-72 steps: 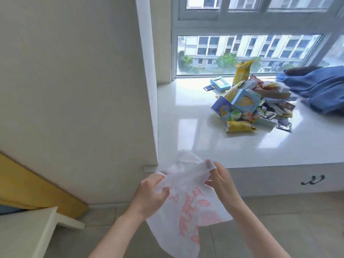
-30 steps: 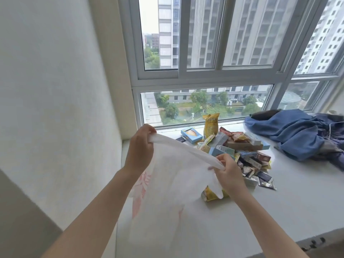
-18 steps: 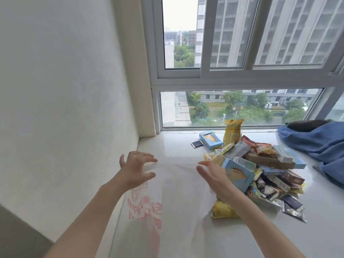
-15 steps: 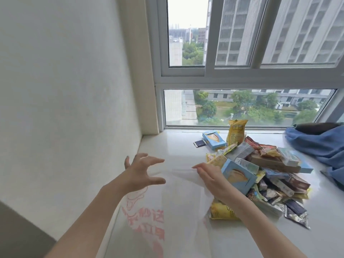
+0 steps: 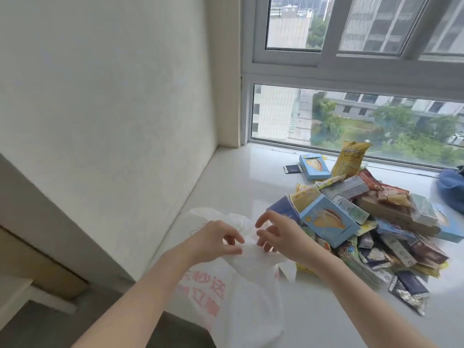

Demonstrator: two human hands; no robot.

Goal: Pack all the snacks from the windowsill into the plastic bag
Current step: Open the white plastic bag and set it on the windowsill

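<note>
Bag (image 5: 241, 292) lies flat on windowsill (image 5: 238, 177), long axis near to far, mouth at far end, contents not visible. Left hand (image 5: 213, 241) pinches its top edge; right hand (image 5: 278, 234) fingers curled at the plastic, grip unclear. Snacks (image 5: 364, 222) piled just right; blue cloth (image 5: 452, 187) beyond

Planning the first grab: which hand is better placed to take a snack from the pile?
Right hand: it lies beside the snack pile. Left hand pinches the plastic bag, farther away.
</note>
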